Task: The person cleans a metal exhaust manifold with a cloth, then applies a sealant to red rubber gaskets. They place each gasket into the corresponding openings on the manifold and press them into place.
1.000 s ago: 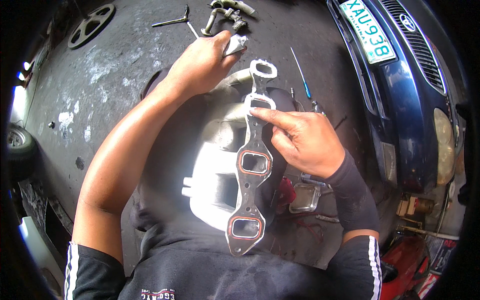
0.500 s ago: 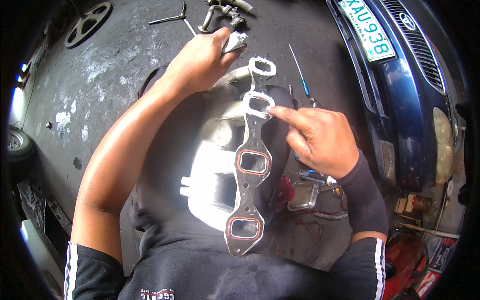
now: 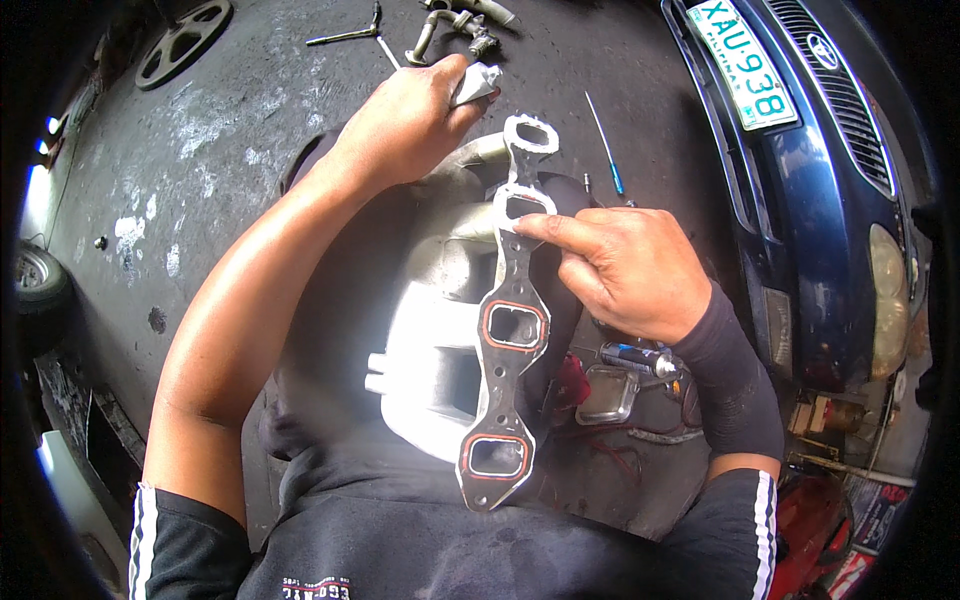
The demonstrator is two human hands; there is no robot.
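Observation:
Across my lap lies a metal intake manifold with a dark flange gasket along its ported face. White paste surrounds the two far ports, while red-orange beads outline the two near ones. My right hand holds nothing; its index fingertip presses on the paste at the near rim of the second port from the far end, its other fingers curled. Beyond the manifold's far end, my left hand is closed around a crumpled silver-white squeeze tube, partly hidden by the fingers.
A blue car's front stands close on the right. A screwdriver, spray can and metal tray lie on the floor to the right. Farther off are a T-shaped wrench, metal pipes and a dark round wheel.
My right index fingertip has slid left along the near rim of the second port. My left hand keeps its grip on the tube, and the whole view has shifted slightly.

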